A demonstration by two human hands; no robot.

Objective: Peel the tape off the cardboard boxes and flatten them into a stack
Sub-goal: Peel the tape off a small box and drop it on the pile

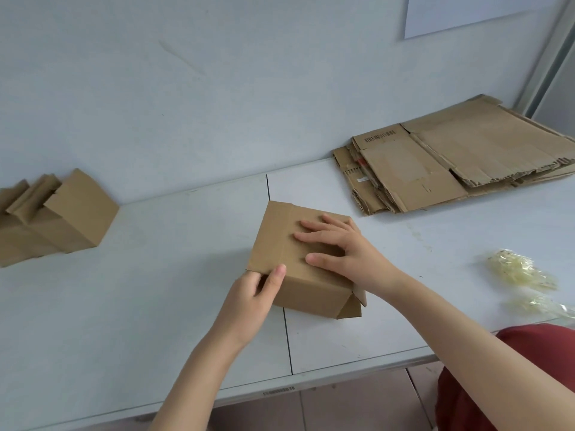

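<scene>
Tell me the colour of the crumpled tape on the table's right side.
The crumpled tape is clear with a pale yellow tint, head view.

Left of box (298, 259): bare table (155, 290) as far as upright boxes (62, 219) — passable. Behind box: short open strip, then wall (217, 88). Behind and right of box: blocked by flattened stack (451, 160). Right of box: open up to tape wads (522, 272) — low, crumpled, near table's front edge.

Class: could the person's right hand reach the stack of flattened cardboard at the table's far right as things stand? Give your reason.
Probably yes. The right hand lies flat on the box, holding nothing, and only open table lies between it and the flattened stack on that same side.
</scene>
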